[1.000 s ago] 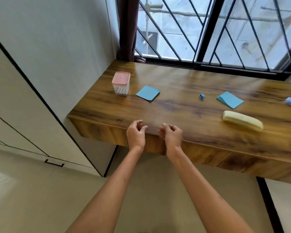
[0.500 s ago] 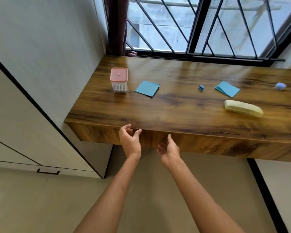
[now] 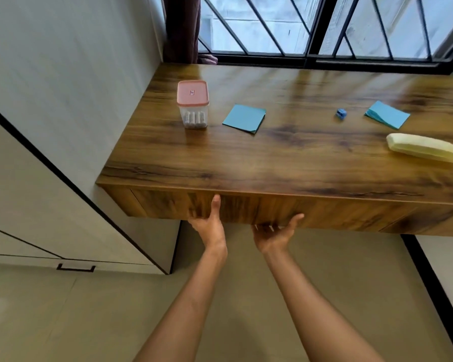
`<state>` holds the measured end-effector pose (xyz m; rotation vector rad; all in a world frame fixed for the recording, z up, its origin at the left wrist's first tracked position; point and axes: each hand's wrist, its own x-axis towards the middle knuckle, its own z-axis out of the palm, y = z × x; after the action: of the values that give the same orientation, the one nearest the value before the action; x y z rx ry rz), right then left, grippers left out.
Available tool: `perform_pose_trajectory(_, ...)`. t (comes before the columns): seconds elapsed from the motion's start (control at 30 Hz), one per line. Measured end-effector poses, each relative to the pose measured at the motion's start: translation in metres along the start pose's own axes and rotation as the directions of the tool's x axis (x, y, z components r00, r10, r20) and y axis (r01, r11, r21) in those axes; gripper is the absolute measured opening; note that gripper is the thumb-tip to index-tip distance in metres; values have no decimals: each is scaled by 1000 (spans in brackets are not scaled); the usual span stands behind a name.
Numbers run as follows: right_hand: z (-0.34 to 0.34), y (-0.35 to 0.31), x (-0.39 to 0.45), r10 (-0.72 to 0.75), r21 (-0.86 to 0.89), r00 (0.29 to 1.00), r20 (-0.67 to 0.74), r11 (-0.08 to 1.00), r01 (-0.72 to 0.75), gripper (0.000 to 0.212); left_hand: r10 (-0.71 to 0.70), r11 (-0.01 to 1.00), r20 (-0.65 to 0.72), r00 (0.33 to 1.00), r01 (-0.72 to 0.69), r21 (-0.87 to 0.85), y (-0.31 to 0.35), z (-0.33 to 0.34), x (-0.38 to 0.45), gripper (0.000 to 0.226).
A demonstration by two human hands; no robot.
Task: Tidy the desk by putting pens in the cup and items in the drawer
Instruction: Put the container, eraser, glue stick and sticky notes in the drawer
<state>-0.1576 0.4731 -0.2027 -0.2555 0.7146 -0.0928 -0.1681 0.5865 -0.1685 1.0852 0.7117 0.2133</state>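
Note:
The wooden desk (image 3: 272, 163) has a closed drawer front (image 3: 338, 212) under its near edge. My left hand (image 3: 209, 227) grips the drawer front's lower edge, thumb up on its face and fingers hooked underneath. My right hand (image 3: 272, 236) is palm up beside it, its fingers curled under the same edge. On the desktop lie a pale yellow pencil case (image 3: 424, 147), two blue note pads (image 3: 245, 118) (image 3: 387, 114) and a small blue sharpener (image 3: 341, 114). A clear container with a pink lid (image 3: 193, 104) stands at the left. No cup or pens are in view.
A white cupboard with a black handle (image 3: 75, 267) stands to the left of the desk, next to the wall. A barred window (image 3: 311, 27) and a dark curtain (image 3: 181, 27) run behind the desk. Beige floor lies below the desk.
Both hands dropped from the desk's top edge to the drawer front's lower edge and hooked under it. The view moved closer and shifted left, so the items at the far right left the frame.

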Motion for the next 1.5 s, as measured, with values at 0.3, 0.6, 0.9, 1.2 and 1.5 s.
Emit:
perform_pose_trajectory(0.3,-12,4,3,-24,18,1000,11,1000,24,105,252,931,-68,965,-223,290,24,-6,-10,115)
perform_pose_trajectory(0.6,-72,-3,-88,9,-155,990,-144,987,-31,92,288,784,-219,932,-98,613,22,-33,-69,121)
perform_pose_trajectory(0.9,-69,-50,-204,-747,-944,662,61,172,281,53,475,103,343,811,-438,893,10,-74,-137,40)
perform_pose_trajectory(1.2,-68,-55,-235,-54,-451,743,668,-823,346,39,215,-125,554,804,-540,832,25,-113,-167,52)
perform_pose_trajectory(1.5,-78,-62,-269,-3,-426,801,599,-848,316,18,108,-87,539,835,-532,842,27,-143,-200,49)
